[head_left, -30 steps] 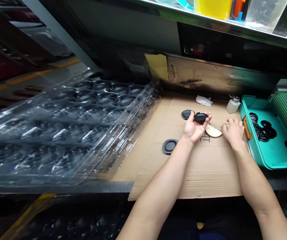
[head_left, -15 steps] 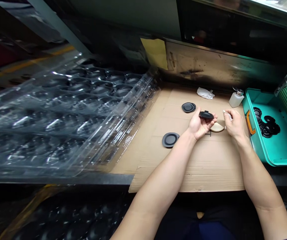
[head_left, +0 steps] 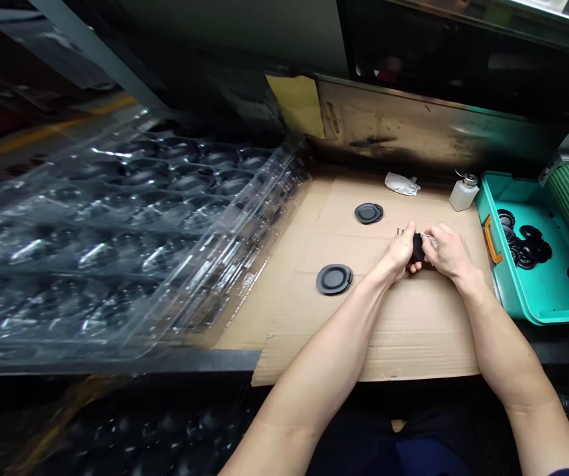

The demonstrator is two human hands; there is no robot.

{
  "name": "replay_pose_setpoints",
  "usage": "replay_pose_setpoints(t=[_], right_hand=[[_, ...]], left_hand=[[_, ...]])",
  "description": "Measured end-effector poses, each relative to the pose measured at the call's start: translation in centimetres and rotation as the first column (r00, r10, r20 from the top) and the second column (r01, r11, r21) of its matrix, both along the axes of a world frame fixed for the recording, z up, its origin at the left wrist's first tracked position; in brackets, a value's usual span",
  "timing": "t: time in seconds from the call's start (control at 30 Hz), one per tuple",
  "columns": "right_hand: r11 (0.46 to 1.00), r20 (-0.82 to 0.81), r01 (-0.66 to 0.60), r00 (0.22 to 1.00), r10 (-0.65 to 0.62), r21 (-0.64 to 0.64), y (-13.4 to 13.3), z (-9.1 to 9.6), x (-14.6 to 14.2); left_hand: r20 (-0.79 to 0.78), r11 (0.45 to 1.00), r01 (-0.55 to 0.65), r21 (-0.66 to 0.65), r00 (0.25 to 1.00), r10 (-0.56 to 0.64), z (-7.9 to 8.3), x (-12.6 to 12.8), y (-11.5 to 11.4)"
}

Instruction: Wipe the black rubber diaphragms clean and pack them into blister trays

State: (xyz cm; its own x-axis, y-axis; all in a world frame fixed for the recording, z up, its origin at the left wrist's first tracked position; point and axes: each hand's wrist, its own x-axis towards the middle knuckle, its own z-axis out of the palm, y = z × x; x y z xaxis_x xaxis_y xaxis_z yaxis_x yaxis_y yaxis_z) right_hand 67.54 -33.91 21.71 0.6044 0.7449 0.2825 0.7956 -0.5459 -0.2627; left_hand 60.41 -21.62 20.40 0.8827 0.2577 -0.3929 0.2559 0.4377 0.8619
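Black part (head_left: 417, 248) is held by the left hand (head_left: 401, 250); a white bit (head_left: 431, 241) is pinched by the right hand (head_left: 449, 252).

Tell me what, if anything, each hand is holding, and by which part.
The left hand grips a black piece by the edge nearest its palm. The right hand pinches a white scrap; where on it cannot be told.

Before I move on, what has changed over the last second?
The right hand has moved left, bringing its pinched white piece up to the black part, which the left hand has tipped steeper. The pale half-disc is no longer visible. Both loose discs, the bottle and teal bin stayed put.
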Motion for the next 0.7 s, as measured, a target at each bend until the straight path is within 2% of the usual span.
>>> replay_pose_setpoints(t=[0.2, 0.4, 0.57, 0.7], right_hand=[[1.000, 0.057, -0.004, 0.998, 0.005, -0.014, 0.52, 0.20, -0.24], [0.994, 0.041, 0.070, 0.997, -0.067, -0.088, 0.36, 0.27, -0.41], [0.997, 0.057, 0.070, 0.996, -0.068, -0.044, 0.27, 0.37, -0.63], [0.996, 0.026, 0.081, 0.996, -0.080, -0.038, 0.24, 0.39, -0.65]], left_hand=[[0.006, 0.991, -0.053, 0.125, 0.999, 0.053, -0.33, 0.22, -0.40], [0.029, 0.985, -0.055, 0.162, 0.998, 0.051, -0.85, 0.27, -0.43], [0.028, 0.971, -0.056, 0.233, 0.998, 0.050, -0.77, 0.16, -0.65], [0.032, 0.976, -0.053, 0.213, 0.998, 0.047, -0.55, 0.03, -0.74]])
